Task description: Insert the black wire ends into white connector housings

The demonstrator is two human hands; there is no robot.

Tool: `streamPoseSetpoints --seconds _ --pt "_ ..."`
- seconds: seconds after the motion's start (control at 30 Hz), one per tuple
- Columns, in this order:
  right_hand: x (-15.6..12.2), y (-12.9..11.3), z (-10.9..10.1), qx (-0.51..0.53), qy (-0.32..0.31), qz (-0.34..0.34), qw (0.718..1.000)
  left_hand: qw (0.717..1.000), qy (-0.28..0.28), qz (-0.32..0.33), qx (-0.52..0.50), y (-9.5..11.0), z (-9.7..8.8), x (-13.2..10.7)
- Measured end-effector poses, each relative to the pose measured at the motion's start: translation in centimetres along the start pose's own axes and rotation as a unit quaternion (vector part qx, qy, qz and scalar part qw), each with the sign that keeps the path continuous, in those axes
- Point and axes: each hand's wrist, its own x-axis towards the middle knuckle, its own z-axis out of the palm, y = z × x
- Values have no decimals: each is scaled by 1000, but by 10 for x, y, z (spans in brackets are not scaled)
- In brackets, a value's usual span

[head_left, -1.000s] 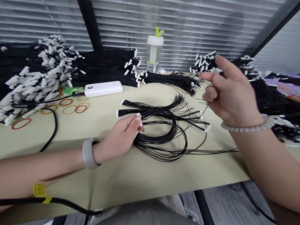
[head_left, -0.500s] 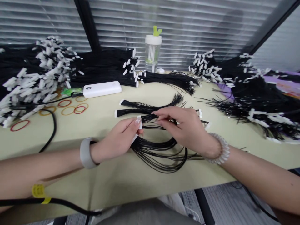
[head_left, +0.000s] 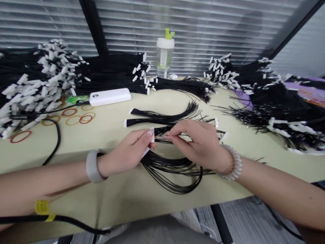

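My left hand (head_left: pixel 133 147) is closed, thumb and fingers pinching a small white connector (head_left: pixel 152 135) above the table. A second white connector piece shows just beneath its fingers. Black wires (head_left: pixel 172 166) loop from there to the right, in a curve under my right hand. My right hand (head_left: pixel 195 140) is also closed, its thumb and forefinger pinched on a thin wire (head_left: pixel 160 137) right beside the connector. The wire's exact tip is too small to make out. Two black wire bundles with white connector ends (head_left: pixel 149 121) lie just behind my hands.
Large heaps of black wires with white connectors (head_left: pixel 50 81) stand at the left, back and right (head_left: pixel 264 112). A white power bank (head_left: pixel 110 97), several rubber bands (head_left: pixel 73 120) and a black cable (head_left: pixel 59 135) lie at left. A clear bottle (head_left: pixel 165 57) stands by the blinds.
My right hand has come down and slightly left, so its pinched fingertips are now level with the connector. The wire loop sags a little lower. My left hand has hardly moved.
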Motion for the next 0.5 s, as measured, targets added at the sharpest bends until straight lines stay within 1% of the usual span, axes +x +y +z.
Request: streamPoseSetpoints --seconds 0.07,0.23,0.4,0.5 --pt "0 -1 0 -5 1 -1 1000 1000 -2 -2 -5 0 0 0" --pt "-3 -1 2 -22 -24 -26 999 1000 5 5 -1 -1 1 0" --pt "-6 4 4 -80 -11 -125 989 1000 3 5 7 2 0 1" --pt "-5 4 4 -105 -5 -156 982 1000 -3 3 5 4 -1 1"
